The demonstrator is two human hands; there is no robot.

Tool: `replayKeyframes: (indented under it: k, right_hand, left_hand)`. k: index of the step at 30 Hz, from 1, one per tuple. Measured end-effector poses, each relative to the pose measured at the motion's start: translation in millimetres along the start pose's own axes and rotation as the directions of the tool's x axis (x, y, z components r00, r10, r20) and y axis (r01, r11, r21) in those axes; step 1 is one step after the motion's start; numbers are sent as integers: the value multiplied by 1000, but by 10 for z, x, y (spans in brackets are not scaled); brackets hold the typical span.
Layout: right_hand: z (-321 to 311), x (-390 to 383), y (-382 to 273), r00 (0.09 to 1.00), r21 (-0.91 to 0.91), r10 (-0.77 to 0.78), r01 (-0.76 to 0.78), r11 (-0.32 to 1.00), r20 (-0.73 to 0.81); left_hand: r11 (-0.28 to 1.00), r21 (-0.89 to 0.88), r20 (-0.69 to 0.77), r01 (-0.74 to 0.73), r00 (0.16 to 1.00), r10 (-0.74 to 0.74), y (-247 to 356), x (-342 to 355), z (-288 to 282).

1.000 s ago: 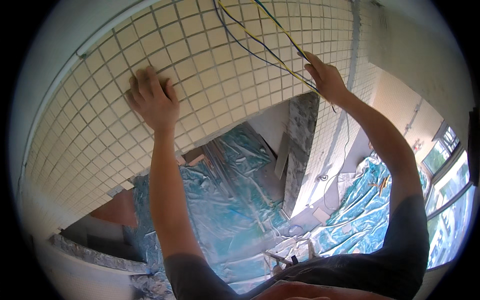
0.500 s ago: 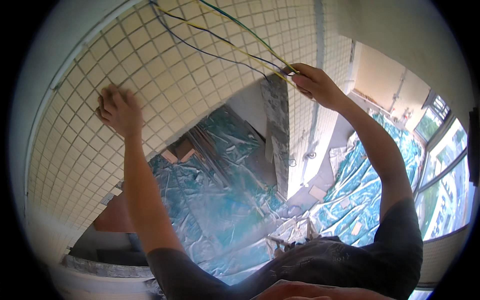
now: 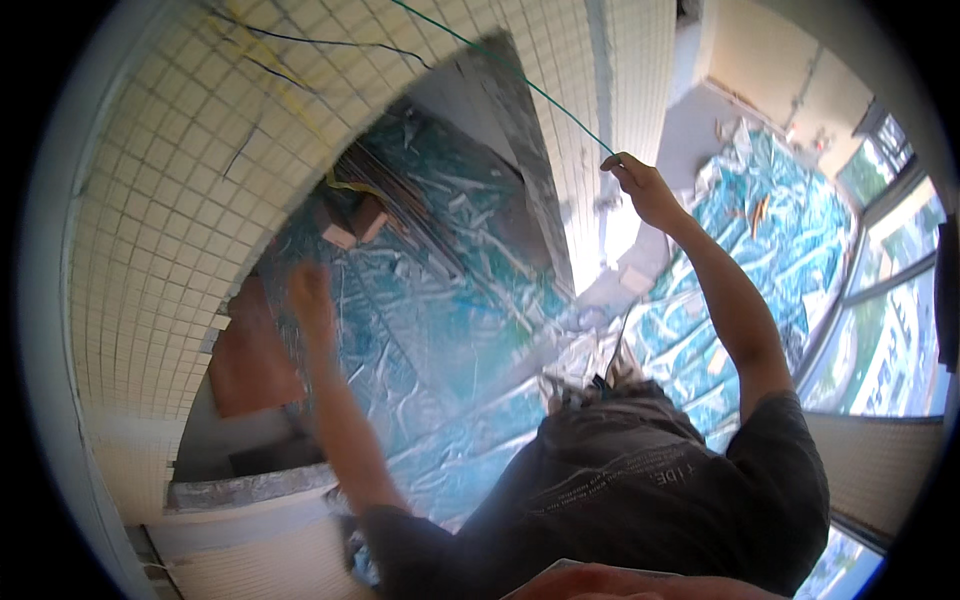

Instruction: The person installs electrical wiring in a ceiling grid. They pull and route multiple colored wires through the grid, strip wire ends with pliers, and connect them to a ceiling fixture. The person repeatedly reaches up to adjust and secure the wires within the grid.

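Observation:
My right hand (image 3: 645, 190) is closed, its fingertips pinching a green wire (image 3: 540, 92). The wire runs taut from the top edge across the tiled wall (image 3: 180, 130) down to the hand. My left hand (image 3: 312, 295) is low in front of the wall opening, away from the wires, and smeared by motion; its fingers cannot be made out. Over the tiles at the upper left, a dark blue wire (image 3: 330, 42) and blurred yellow wires (image 3: 290, 95) dangle loose, out of both hands.
Teal plastic sheeting (image 3: 430, 370) covers the floor. Beyond the opening's bare-edged column (image 3: 530, 120) lie long dark strips (image 3: 400, 205) and a brown box (image 3: 370, 218). A reddish-brown board (image 3: 250, 350) leans at the left. Windows (image 3: 890, 330) line the right.
My right hand has pulled down with the green wire; the yellow and blue wires it held have come loose and swing left. My left hand has dropped from the tiles.

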State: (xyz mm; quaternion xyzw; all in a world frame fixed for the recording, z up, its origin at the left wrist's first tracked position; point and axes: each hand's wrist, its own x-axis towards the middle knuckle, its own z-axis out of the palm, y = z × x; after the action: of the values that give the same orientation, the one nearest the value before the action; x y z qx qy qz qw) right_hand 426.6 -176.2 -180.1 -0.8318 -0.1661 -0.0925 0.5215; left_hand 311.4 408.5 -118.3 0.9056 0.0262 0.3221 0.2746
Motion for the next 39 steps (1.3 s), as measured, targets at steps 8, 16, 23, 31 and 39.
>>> replayKeyframes:
  k: [8, 16, 23, 31, 39]
  right_hand:
    - [376, -1296, 714, 987, 52, 139, -143, 988, 78]
    - [965, -1600, 953, 979, 178, -9, -28, 984, 203]
    - [1274, -1569, 941, 950, 151, -55, 8, 988, 306]
    - [1485, -1459, 972, 929, 275, 103, -209, 938, 356]
    - [1970, -1415, 1548, 941, 358, -336, 304, 883, 31]
  left_hand:
    - [905, 257, 837, 339, 389, -384, -904, -5714, 925]
    - [767, 430, 792, 476, 209, -574, 298, -7462, 969]
    - [771, 226, 415, 595, 657, -629, 66, -7373, 1285]
    - [775, 419, 318, 473, 723, -613, 308, -6637, 1454]
    - [813, 582, 748, 16, 382, -543, 934, -7405, 579]
